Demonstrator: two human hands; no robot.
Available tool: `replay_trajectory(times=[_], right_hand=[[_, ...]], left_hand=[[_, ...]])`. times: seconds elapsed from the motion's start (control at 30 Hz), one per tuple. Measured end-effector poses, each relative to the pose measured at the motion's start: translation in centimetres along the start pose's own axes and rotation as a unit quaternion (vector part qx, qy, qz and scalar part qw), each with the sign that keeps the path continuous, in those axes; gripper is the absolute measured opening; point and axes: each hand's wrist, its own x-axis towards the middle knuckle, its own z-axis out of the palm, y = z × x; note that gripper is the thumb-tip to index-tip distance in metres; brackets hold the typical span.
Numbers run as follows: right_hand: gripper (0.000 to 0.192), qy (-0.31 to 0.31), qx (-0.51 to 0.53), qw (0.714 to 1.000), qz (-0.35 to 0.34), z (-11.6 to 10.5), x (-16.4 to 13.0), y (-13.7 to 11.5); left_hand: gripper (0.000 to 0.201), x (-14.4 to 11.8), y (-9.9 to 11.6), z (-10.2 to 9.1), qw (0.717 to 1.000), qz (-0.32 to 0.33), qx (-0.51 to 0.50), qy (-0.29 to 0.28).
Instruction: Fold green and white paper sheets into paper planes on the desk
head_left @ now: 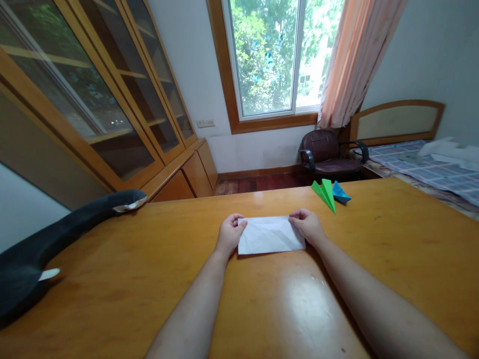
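Left hand [229, 233] and right hand [307, 224] pinch top corners of creased white paper sheet [270, 235], mid wooden table [112, 279]. Green paper plane [325, 194] near far edge.

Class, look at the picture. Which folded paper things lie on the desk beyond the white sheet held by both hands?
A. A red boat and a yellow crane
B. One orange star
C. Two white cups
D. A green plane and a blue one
D: a green paper plane lies touching a blue one on the desk, beyond the white sheet.
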Motion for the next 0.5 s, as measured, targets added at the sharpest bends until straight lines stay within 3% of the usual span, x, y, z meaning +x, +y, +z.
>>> replay_trajectory(times=[0.2,0.5], right_hand=[[0.019,0.026,-0.003,1.000,0.005,0.19,-0.07,-0.07],[0.020,0.036,0.005,0.999,0.012,0.17,-0.17,-0.34]], left_hand=[[0.054,0.13,-0.14,0.08,1.000,0.008,-0.008,0.021],[0.033,0.23,-0.61,0.34,0.992,0.001,-0.010,0.124]])
